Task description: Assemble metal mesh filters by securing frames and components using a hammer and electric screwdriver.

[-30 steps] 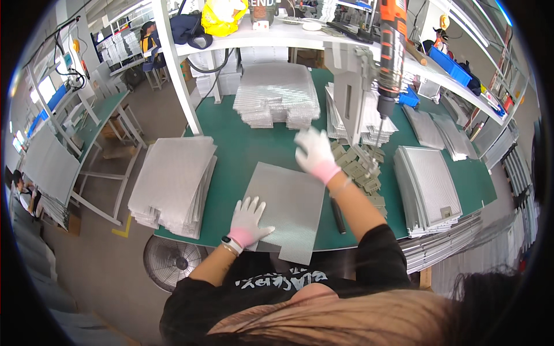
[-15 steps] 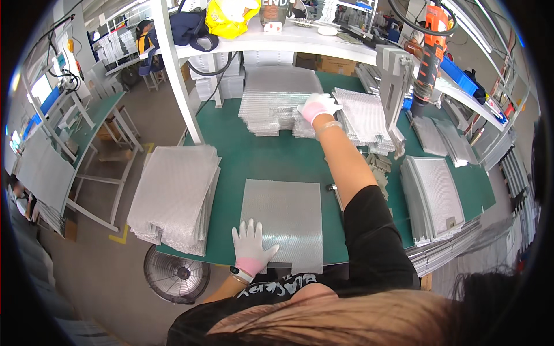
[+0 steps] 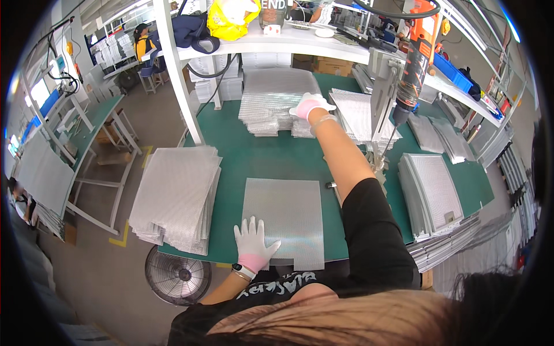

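Observation:
A perforated metal mesh sheet (image 3: 285,210) lies flat on the green tabletop in front of me. My left hand (image 3: 251,245), in a white and pink glove, rests on its lower left part with fingers spread. My right arm reaches far forward. My right hand (image 3: 312,106), gloved alike, is at the right edge of a stack of mesh sheets (image 3: 277,95), thumb and fingers apart; some fingertips are hard to make out. Beside that hand, to the right, is another stack of mesh sheets (image 3: 355,112). A third mesh stack (image 3: 173,187) sits at the left.
An orange and black power driver (image 3: 412,69) hangs on the right beside a grey metal stand (image 3: 381,86). More framed panels (image 3: 433,187) are piled at the right. A white shelf (image 3: 277,46) crosses the back, its post (image 3: 178,75) standing at left. A floor fan (image 3: 179,274) is below.
My right hand has shifted slightly left along the stack's edge. My left hand stays on the sheet. The driver and stand appear farther left in view.

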Tool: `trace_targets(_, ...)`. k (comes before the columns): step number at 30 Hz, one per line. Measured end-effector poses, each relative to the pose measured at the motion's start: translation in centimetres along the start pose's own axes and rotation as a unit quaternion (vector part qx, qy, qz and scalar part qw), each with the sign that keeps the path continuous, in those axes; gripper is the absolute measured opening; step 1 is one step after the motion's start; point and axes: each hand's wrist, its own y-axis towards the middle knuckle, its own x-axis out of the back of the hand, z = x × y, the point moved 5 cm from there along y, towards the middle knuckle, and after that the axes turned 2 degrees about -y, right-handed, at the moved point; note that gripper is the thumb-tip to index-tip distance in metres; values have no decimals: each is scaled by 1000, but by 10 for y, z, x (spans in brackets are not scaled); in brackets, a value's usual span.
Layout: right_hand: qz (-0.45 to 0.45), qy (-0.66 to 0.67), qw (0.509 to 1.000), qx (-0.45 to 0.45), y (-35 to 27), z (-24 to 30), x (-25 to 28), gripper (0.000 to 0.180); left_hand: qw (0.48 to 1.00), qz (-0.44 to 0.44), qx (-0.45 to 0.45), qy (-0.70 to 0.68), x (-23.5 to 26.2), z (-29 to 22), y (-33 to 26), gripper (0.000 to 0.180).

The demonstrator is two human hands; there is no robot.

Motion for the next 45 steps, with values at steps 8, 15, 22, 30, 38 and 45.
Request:
trace_targets(8, -141, 112, 984, 5, 1, -6, 16, 54, 999, 35, 25, 4, 4, 0, 1, 88)
trace_targets(15, -364, 325, 854, 181, 36, -22, 32, 51, 999, 34, 17, 4, -1, -1, 3, 88)
trace_targets(22, -150, 205, 960, 121, 73, -23, -4, 59, 998, 30, 10, -46, 1, 13, 5, 82)
trace_targets(30, -122, 119, 983, 69, 41, -32, -17, 66, 897, -379, -113, -195, 140, 3, 233, 57)
trace_targets(38, -136, 94, 973, 159, 16, -23, -31, 73, 962, -71, 164, -206, 139, 90, 392, 78)
trace_targets(45, -220, 136, 950, 176, 28, -38, 2, 71, 985, -146, 62, 69, 185, 23, 385, 64)
